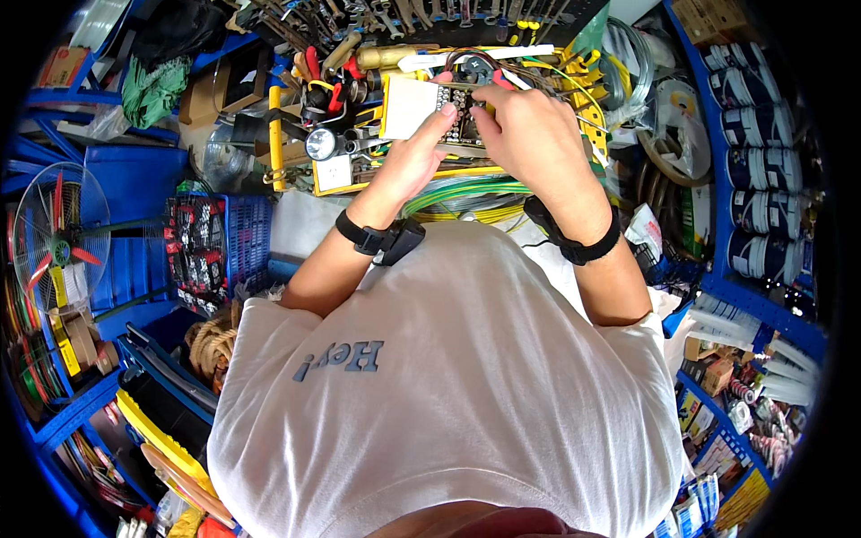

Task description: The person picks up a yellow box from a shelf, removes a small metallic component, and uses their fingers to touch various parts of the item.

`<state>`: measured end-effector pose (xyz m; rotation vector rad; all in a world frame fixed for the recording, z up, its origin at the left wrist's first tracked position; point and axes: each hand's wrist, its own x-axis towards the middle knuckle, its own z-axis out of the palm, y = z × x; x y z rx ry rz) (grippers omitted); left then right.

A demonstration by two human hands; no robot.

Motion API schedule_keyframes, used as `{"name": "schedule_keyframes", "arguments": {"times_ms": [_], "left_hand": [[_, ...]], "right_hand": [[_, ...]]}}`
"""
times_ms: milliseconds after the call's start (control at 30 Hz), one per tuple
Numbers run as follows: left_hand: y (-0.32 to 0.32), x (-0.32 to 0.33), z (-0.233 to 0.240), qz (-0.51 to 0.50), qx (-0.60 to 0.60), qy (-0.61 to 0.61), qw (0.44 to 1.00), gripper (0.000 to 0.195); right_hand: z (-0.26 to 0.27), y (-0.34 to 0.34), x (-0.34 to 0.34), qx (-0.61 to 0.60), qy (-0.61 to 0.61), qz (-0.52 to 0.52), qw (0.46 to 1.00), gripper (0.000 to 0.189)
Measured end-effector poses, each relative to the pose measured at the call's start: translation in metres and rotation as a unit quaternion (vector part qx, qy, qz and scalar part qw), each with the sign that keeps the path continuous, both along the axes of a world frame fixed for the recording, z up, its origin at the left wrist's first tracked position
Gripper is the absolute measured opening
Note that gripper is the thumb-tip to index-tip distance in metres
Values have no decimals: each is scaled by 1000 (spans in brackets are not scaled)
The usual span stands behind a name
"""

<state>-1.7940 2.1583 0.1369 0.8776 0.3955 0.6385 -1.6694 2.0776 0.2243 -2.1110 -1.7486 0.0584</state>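
Note:
My left hand (420, 144) holds an open case of small metal bits (460, 113) at its near left side, the thumb over the edge. The case's pale lid (409, 107) lies folded out to the left. At the right part of the case is my right hand (531, 131), its thumb and forefinger close to the bits; whether a bit is between them cannot be told. Beneath the case stands a yellow toolbox tray (370, 187) full of hand tools. A flashlight (321, 144) lies left of the case, near red-handled tools (336, 97).
Wrenches (383, 17) hang on a dark board behind the tray. Coiled green-yellow wire (464, 191) lies between the tray and my body. A fan (62, 252) and a blue crate (249, 235) stand left; blue shelves with wire spools (763, 168) stand right.

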Motion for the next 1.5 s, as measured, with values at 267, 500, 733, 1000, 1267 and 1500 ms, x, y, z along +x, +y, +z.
{"name": "schedule_keyframes", "arguments": {"times_ms": [267,500,733,1000,1267,1500], "left_hand": [[-2,-1,-11,-2,47,47,998,46],[-9,-5,-26,-19,8,91,996,52],[-11,-5,-15,6,90,49,995,54],[-10,-5,-13,-7,61,40,997,50],[-7,-4,-16,7,92,44,995,52],[-8,-6,-8,26,80,42,996,50]], "right_hand": [[-6,6,1,7,49,19,999,9],[-10,3,2,-6,57,34,998,7],[-13,2,1,-38,103,48,993,8],[-15,2,1,-32,110,36,993,10],[-12,-2,4,-21,155,23,987,8],[-9,-17,0,-22,196,15,980,8]]}}
